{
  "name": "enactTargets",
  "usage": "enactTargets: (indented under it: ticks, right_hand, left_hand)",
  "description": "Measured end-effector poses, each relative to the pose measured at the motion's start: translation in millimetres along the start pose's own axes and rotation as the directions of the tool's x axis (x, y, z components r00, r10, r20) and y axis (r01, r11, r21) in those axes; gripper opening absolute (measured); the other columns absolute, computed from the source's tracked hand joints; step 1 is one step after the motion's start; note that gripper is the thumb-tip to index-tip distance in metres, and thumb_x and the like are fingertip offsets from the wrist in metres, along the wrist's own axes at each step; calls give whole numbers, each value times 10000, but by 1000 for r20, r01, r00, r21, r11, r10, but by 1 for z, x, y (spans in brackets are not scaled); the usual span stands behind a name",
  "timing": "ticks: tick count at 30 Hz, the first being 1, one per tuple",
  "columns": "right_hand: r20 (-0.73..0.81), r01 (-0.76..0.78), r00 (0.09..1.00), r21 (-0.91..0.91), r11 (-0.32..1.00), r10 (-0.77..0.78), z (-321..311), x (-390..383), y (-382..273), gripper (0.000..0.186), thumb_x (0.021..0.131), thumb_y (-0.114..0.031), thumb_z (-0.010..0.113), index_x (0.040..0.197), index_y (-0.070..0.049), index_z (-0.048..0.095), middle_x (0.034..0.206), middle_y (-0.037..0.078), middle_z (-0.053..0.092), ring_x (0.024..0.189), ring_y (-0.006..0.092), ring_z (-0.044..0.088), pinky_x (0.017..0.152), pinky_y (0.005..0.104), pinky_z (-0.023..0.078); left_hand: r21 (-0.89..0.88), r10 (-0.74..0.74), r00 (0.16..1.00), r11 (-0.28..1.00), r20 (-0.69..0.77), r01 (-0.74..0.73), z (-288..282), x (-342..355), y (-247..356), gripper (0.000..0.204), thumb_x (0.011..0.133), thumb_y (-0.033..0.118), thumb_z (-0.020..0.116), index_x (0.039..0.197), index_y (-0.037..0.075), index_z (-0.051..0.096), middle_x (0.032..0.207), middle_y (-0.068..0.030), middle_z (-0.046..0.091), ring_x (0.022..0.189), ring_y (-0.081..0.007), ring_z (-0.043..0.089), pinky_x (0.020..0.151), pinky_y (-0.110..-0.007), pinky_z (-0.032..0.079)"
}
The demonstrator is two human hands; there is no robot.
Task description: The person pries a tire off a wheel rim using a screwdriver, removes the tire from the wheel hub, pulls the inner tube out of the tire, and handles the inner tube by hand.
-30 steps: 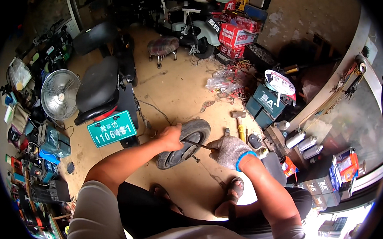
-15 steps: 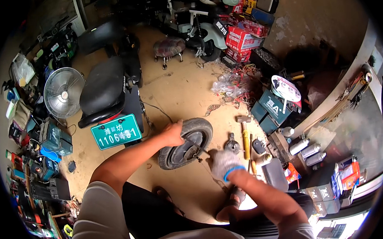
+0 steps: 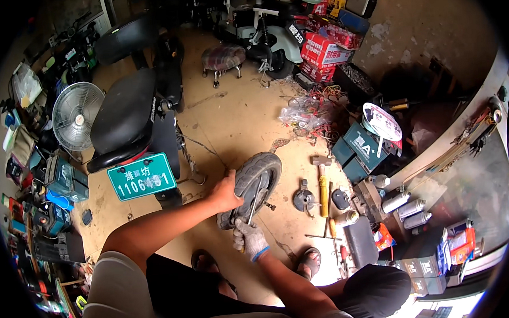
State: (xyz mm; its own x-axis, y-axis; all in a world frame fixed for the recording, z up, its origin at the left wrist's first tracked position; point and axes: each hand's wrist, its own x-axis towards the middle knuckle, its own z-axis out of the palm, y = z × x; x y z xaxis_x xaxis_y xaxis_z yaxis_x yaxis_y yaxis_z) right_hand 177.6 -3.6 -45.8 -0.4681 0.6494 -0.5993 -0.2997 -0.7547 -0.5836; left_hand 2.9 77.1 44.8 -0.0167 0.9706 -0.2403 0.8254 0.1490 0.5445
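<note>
A wheel with a black tire (image 3: 254, 176) stands tilted on the floor in front of me, its dark hub facing right. My bare left hand (image 3: 227, 192) grips the tire's left side, fingers partly hidden behind it. A pale work glove covers my right hand (image 3: 249, 237), closed round the lower end of a slim metal tire lever (image 3: 257, 206). The lever slants up across the side of the wheel, its upper end at the rim. A short axle stub (image 3: 270, 206) sticks out of the hub.
Right of the wheel lie a yellow-handled hammer (image 3: 322, 184), a round metal part (image 3: 304, 198) and a screwdriver (image 3: 332, 228). A scooter with a green plate (image 3: 141, 176) stands at left, beside a fan (image 3: 79, 116). Tangled wires (image 3: 320, 110) and a stool (image 3: 223, 58) are farther off.
My right hand has moved left and down, close against the wheel, and the lever now points more steeply upward. The wheel has turned more upright. My left hand has shifted slightly lower on the tire.
</note>
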Motion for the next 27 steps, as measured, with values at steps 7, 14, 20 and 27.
enactTargets:
  ticks: [7,14,20,27]
  right_hand:
    - [-292,211,932,-44,976,-215,2,-1,-37,163,1073,-267,670,1105,-139,573,705,6,547,506,160,520,428,330,409]
    - [-371,191,887,-247,950,-274,-26,-22,-64,275,1041,-275,707,1249,-112,630,816,23,642,588,151,563,481,322,450]
    - [-339,160,883,-431,888,-323,-28,-72,-119,586,1040,-259,720,1555,-57,526,920,52,706,656,147,618,564,309,502]
    - [-99,249,825,-820,515,-556,-29,-113,-152,523,992,-175,752,1472,-28,607,995,65,711,783,143,678,636,286,553]
  left_hand:
    - [39,5,999,999,38,-7,-9,5,-3,1186,790,354,846,1667,-71,170,1420,-336,618,1329,-430,622,1128,-441,513]
    - [28,49,997,998,53,-50,-16,11,8,1131,730,274,879,1629,-70,284,1353,-323,655,1268,-427,660,1091,-440,544]
    - [124,83,995,988,62,-90,-33,28,16,980,713,301,878,1530,-82,494,1356,-310,673,1297,-399,657,1099,-434,535]
    - [104,46,985,993,165,-63,-42,34,-16,897,761,318,858,1495,-79,530,1347,-307,680,1279,-422,656,1099,-426,527]
